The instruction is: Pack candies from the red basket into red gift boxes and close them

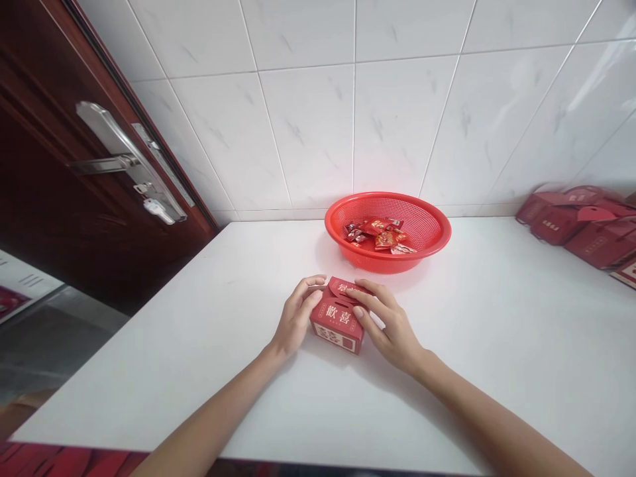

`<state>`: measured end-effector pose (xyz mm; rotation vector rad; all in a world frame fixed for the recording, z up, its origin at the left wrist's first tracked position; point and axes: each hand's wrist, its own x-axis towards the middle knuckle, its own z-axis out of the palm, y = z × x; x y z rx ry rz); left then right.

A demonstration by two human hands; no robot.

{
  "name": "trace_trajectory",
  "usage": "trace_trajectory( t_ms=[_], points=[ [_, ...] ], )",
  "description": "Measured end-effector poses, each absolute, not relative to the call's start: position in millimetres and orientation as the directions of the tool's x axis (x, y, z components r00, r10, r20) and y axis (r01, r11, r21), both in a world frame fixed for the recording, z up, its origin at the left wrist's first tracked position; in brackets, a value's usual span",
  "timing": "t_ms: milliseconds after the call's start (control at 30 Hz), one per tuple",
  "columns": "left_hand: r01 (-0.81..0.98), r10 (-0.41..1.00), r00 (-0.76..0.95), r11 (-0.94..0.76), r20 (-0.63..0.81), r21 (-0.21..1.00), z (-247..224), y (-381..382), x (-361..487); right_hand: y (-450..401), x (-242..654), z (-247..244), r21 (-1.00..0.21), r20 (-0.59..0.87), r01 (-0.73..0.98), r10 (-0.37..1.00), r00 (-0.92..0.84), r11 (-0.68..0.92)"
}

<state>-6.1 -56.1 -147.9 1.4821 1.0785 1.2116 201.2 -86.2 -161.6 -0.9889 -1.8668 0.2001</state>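
Note:
A small red cardboard gift box (336,321) with white Chinese characters stands on the white table, its top flaps folded together. My left hand (295,317) curves around the box's left side, thumb near its top edge and fingers reaching behind. On the other side, my right hand (390,324) grips it, with fingertips on the top flaps and the thumb at the right edge. Just behind the box sits a red plastic colander (392,264). Inside it lie several red-wrapped sweets (385,233).
More red gift boxes (591,228) are grouped at the table's right back corner. A tiled wall (308,132) borders the back of the white table (238,351). To the left is a dark red door (59,218) with a metal handle (106,164) and keys (158,209).

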Motion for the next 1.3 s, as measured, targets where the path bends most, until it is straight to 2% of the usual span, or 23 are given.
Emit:
trace_trajectory(
  t_ms=[200,367,800,1033,1300],
  points=[
    [0.163,0.980,0.159,-0.143,0.117,0.976,-146,-53,-9,-85,200,-161,-0.503,0.691,0.560,0.695,-0.197,0.659],
    [0.121,0.972,0.198,-0.151,0.125,0.981,-143,-51,-8,-85,199,-161,-0.500,0.694,0.558,0.692,-0.201,0.663],
    [-0.010,0.971,0.237,0.037,-0.033,0.999,-146,-42,-10,-84,199,-161,-0.510,0.679,0.556,0.704,-0.207,0.656],
    [0.013,0.974,0.223,0.029,-0.031,0.999,-145,-44,-9,-85,199,-161,-0.520,0.670,0.554,0.712,-0.208,0.651],
    [-0.062,0.975,0.218,0.049,-0.035,0.997,-145,-43,-5,-85,198,-159,-0.515,0.665,0.557,0.714,-0.220,0.652]
  ],
)
